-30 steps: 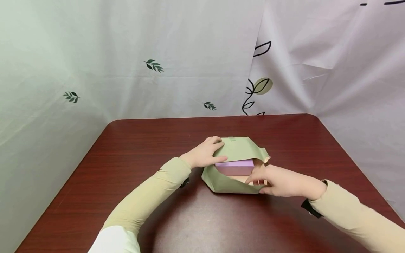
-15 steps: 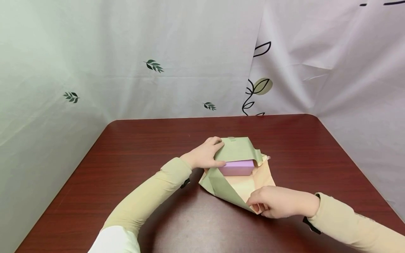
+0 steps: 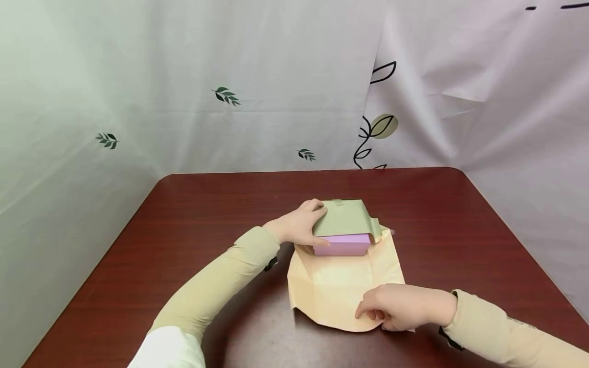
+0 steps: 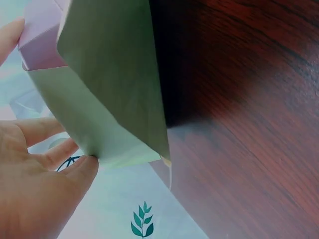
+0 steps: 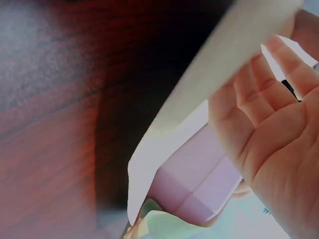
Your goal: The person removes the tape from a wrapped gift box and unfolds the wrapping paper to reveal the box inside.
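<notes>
A lilac box (image 3: pixel 345 248) lies partly wrapped in paper, green outside and cream inside. One green flap (image 3: pixel 342 217) covers its top, with tape near the far edge. My left hand (image 3: pixel 296 225) holds the box's left end, thumb on the front face and fingers over the flap. The left wrist view shows those fingers (image 4: pixel 65 149) at the paper's folded end. The cream sheet (image 3: pixel 331 291) spreads out in front of the box. My right hand (image 3: pixel 402 306) pinches its near right edge with bent fingers. In the right wrist view, the palm (image 5: pixel 279 129) faces the lilac box (image 5: pixel 194 174).
The dark red wood-grain table (image 3: pixel 221 199) has rounded far corners. Behind it hangs a white cloth (image 3: pixel 267 92) printed with leaves and stems. A short strip of clear tape (image 3: pixel 392 232) sticks out by the box's right end.
My right hand has moved toward the near table edge, pulling the front paper down flat, so its cream side shows. My left hand has stayed at the box's left end.
</notes>
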`<state>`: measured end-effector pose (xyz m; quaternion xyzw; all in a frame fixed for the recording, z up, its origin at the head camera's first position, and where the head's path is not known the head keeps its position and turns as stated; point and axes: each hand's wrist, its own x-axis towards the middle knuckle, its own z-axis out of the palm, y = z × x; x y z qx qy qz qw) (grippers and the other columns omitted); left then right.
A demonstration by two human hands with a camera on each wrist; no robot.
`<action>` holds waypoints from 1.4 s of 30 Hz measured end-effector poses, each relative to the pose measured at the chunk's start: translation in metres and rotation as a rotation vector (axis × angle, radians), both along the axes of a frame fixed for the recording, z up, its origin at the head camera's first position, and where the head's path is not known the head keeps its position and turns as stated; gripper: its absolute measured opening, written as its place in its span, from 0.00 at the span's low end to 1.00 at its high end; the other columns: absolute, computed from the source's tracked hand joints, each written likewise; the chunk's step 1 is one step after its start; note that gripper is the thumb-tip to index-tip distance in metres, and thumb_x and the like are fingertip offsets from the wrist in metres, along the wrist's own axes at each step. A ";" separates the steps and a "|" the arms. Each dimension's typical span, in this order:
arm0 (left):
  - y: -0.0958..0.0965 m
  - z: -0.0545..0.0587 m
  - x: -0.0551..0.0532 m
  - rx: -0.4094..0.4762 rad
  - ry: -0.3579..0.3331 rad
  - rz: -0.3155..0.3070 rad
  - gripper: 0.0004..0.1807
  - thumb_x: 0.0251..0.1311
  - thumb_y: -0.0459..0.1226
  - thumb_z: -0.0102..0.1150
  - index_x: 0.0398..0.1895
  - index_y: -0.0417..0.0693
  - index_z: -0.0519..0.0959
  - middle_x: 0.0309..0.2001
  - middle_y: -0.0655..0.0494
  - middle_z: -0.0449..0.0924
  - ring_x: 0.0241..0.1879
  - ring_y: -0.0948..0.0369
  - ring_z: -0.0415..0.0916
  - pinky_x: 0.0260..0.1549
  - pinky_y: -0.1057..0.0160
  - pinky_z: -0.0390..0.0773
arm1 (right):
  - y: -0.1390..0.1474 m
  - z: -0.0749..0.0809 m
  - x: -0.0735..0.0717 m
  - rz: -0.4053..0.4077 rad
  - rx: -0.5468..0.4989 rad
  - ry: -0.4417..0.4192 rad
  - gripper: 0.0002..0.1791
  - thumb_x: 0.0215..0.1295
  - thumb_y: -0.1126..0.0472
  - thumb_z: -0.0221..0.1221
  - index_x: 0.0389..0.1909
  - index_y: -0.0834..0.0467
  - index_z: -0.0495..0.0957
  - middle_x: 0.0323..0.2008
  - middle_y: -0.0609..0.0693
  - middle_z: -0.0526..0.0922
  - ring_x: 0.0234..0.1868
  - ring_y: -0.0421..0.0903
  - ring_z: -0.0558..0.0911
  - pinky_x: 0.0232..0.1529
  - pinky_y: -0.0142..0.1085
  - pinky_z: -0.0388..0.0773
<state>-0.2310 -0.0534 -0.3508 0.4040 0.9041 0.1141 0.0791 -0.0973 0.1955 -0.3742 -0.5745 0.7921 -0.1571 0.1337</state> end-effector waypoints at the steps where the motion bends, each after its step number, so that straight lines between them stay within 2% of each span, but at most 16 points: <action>1: 0.000 0.000 0.000 0.001 0.003 -0.005 0.48 0.50 0.56 0.65 0.67 0.35 0.60 0.64 0.43 0.57 0.67 0.50 0.53 0.64 0.59 0.61 | 0.000 -0.001 0.001 -0.001 0.005 -0.004 0.26 0.35 0.77 0.64 0.39 0.53 0.77 0.24 0.38 0.69 0.27 0.27 0.67 0.31 0.14 0.62; 9: -0.001 0.001 0.001 0.013 -0.004 -0.007 0.49 0.51 0.56 0.65 0.69 0.35 0.59 0.66 0.43 0.56 0.68 0.51 0.52 0.65 0.59 0.60 | 0.000 -0.001 0.003 -0.024 0.058 -0.007 0.23 0.39 0.64 0.72 0.41 0.52 0.78 0.28 0.36 0.70 0.29 0.26 0.67 0.33 0.16 0.64; 13: -0.005 -0.001 0.002 0.021 -0.015 -0.007 0.51 0.51 0.57 0.64 0.71 0.38 0.56 0.68 0.43 0.53 0.70 0.51 0.49 0.66 0.59 0.59 | 0.000 0.001 0.001 -0.030 0.053 -0.004 0.19 0.45 0.61 0.71 0.41 0.52 0.79 0.28 0.36 0.72 0.29 0.26 0.68 0.33 0.16 0.64; 16: -0.008 -0.003 0.002 0.026 -0.027 -0.014 0.52 0.49 0.57 0.66 0.72 0.41 0.55 0.70 0.43 0.50 0.71 0.51 0.47 0.66 0.58 0.60 | 0.002 0.005 -0.003 -0.057 0.008 -0.031 0.16 0.50 0.61 0.68 0.41 0.53 0.79 0.28 0.36 0.73 0.30 0.27 0.69 0.32 0.18 0.66; 21: -0.014 -0.004 0.004 0.047 -0.040 -0.037 0.54 0.45 0.55 0.71 0.72 0.47 0.55 0.71 0.45 0.48 0.71 0.52 0.47 0.64 0.58 0.62 | 0.009 0.017 -0.018 -0.149 -0.087 -0.098 0.13 0.57 0.63 0.64 0.43 0.55 0.79 0.30 0.38 0.76 0.31 0.28 0.72 0.33 0.22 0.71; 26: -0.022 -0.008 0.006 0.099 -0.006 -0.084 0.51 0.44 0.49 0.74 0.71 0.47 0.59 0.69 0.44 0.51 0.70 0.50 0.49 0.65 0.56 0.61 | 0.018 0.028 -0.039 -0.266 -0.160 -0.052 0.13 0.55 0.66 0.64 0.43 0.59 0.80 0.30 0.39 0.78 0.33 0.32 0.74 0.34 0.27 0.75; 30: -0.029 -0.011 0.005 0.131 0.027 -0.090 0.44 0.48 0.43 0.72 0.69 0.46 0.62 0.67 0.45 0.57 0.68 0.51 0.54 0.64 0.56 0.62 | 0.027 0.030 -0.059 -0.368 -0.205 -0.010 0.12 0.53 0.69 0.64 0.40 0.57 0.81 0.29 0.40 0.78 0.32 0.34 0.75 0.32 0.30 0.75; 34: -0.036 -0.013 0.004 0.191 0.092 -0.087 0.35 0.52 0.37 0.68 0.65 0.43 0.68 0.62 0.46 0.65 0.60 0.54 0.65 0.57 0.61 0.69 | 0.034 0.024 -0.074 -0.472 -0.247 0.002 0.13 0.51 0.69 0.67 0.40 0.60 0.80 0.32 0.45 0.80 0.32 0.36 0.79 0.33 0.33 0.78; 37: -0.039 -0.016 0.003 0.247 0.115 -0.072 0.30 0.55 0.35 0.66 0.62 0.42 0.71 0.58 0.48 0.69 0.45 0.56 0.74 0.45 0.66 0.74 | 0.035 0.018 -0.080 -0.529 -0.265 0.010 0.16 0.50 0.68 0.68 0.40 0.63 0.78 0.33 0.49 0.80 0.32 0.40 0.80 0.33 0.36 0.80; 40: -0.042 -0.018 0.001 0.307 0.119 -0.051 0.26 0.56 0.34 0.64 0.59 0.41 0.73 0.55 0.49 0.71 0.34 0.57 0.75 0.37 0.67 0.74 | 0.033 0.014 -0.084 -0.586 -0.254 0.062 0.16 0.49 0.68 0.69 0.40 0.62 0.77 0.33 0.50 0.79 0.33 0.43 0.80 0.33 0.36 0.80; 42: -0.044 -0.019 0.000 0.350 0.117 -0.038 0.24 0.57 0.33 0.64 0.58 0.41 0.74 0.54 0.50 0.72 0.33 0.57 0.74 0.35 0.67 0.75 | 0.031 0.014 -0.086 -0.627 -0.245 0.112 0.17 0.48 0.69 0.69 0.39 0.61 0.76 0.34 0.51 0.79 0.33 0.45 0.80 0.33 0.36 0.79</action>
